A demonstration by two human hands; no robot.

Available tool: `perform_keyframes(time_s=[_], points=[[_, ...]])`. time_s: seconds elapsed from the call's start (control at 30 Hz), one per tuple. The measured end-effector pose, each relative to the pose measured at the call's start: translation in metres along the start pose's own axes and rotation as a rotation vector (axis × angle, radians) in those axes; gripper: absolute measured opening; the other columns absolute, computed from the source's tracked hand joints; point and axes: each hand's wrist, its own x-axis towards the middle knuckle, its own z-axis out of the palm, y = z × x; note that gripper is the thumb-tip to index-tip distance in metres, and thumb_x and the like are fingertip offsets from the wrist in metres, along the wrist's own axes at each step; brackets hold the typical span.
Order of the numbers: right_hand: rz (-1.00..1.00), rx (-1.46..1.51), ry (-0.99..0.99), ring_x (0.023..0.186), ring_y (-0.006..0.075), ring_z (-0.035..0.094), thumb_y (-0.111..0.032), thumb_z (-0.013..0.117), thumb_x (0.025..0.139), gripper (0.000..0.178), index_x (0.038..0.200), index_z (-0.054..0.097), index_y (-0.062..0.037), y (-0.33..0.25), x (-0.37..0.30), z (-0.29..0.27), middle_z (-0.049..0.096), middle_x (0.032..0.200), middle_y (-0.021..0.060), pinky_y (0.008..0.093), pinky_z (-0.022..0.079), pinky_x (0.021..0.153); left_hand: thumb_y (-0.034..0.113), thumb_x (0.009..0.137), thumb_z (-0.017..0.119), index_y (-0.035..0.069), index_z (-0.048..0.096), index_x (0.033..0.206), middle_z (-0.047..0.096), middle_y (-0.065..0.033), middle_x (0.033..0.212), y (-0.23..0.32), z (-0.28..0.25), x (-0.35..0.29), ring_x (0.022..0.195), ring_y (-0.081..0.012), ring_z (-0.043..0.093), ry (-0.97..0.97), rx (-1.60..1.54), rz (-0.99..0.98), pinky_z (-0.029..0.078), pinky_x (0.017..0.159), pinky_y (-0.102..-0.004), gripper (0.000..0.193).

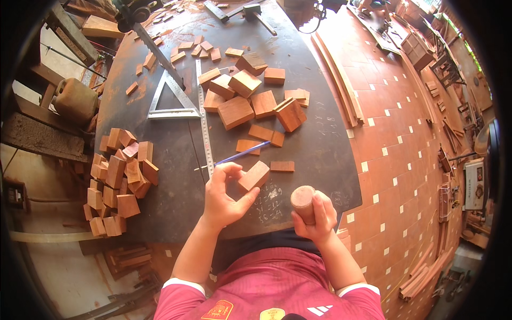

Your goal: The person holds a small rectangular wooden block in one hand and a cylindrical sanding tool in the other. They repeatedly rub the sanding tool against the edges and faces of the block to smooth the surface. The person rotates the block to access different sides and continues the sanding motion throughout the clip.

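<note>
My left hand [226, 196] holds a small wooden block [254, 176] between thumb and fingers above the dark table [176, 213]. In my right hand [320, 217], the fingers wrap round a short brown cylinder [303, 197], its round end facing up; its material is hard to tell. Just beyond the left hand lies a blue pen [242, 153], its tip near a steel ruler [206, 140]. A thin wooden block [282, 167] lies flat between the two hands. Farther off, a loose group of larger wooden blocks [236, 112] covers the middle of the table.
A pile of small blocks [116, 176] sits at the table's left edge. A metal triangle square [173, 113] lies beside the ruler, below an upright saw blade [158, 56]. Hammer-like tools [261, 20] lie at the far end. Long planks [336, 80] stand along the right side.
</note>
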Motion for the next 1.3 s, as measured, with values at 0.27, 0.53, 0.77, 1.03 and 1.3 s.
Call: perform_keyframes(time_s=[0.27,0.53,0.77,1.03,1.3], points=[[0.170,-0.053,-0.022,0.092,0.0394,0.071,-0.019,0.089,0.084,0.089,0.157,0.044,0.0068,-0.006,0.005,0.004,0.068,0.113,0.0262,0.0437,0.061,0.077,0.029,0.062,0.106,0.003,0.058,0.148,0.064,-0.0112,0.129,0.027,-0.004,0.011,0.096,-0.0203,0.064,-0.289,0.157,0.027,0.056,0.083,-0.0335,0.102],[0.396,0.252,-0.239,0.111,0.0421,0.069,-0.013,0.084,0.089,0.087,0.160,0.038,0.0065,-0.032,0.047,-0.001,0.065,0.128,0.0272,0.0453,0.056,0.097,0.035,0.063,0.105,0.004,0.066,0.132,0.069,-0.0141,0.129,0.018,-0.006,0.009,0.113,-0.0296,0.068,-0.262,0.200,0.080,0.056,0.096,-0.0401,0.085],[0.272,0.230,-0.361,0.108,0.0476,0.068,-0.010,0.084,0.088,0.083,0.158,0.042,0.0047,-0.058,0.049,0.007,0.063,0.125,0.0290,0.0472,0.058,0.094,0.028,0.062,0.100,0.005,0.068,0.128,0.072,-0.0158,0.127,0.016,-0.007,0.007,0.120,-0.0358,0.067,-0.256,0.274,0.156,0.050,0.105,-0.0458,0.077],[0.253,0.149,-0.341,0.103,0.0442,0.069,-0.007,0.081,0.089,0.077,0.156,0.047,0.0054,-0.049,0.072,0.016,0.067,0.120,0.0277,0.0460,0.059,0.086,0.028,0.062,0.096,0.006,0.069,0.127,0.072,-0.0120,0.125,0.017,-0.003,0.008,0.121,-0.0316,0.066,-0.268,0.277,0.154,0.045,0.105,-0.0427,0.074],[0.257,0.123,-0.361,0.097,0.0427,0.072,-0.011,0.082,0.090,0.075,0.154,0.048,0.0084,-0.064,0.071,0.009,0.068,0.116,0.0272,0.0448,0.061,0.082,0.029,0.065,0.094,0.007,0.067,0.127,0.072,-0.0101,0.123,0.015,-0.003,0.010,0.119,-0.0297,0.066,-0.276,0.284,0.187,0.042,0.103,-0.0438,0.071]])
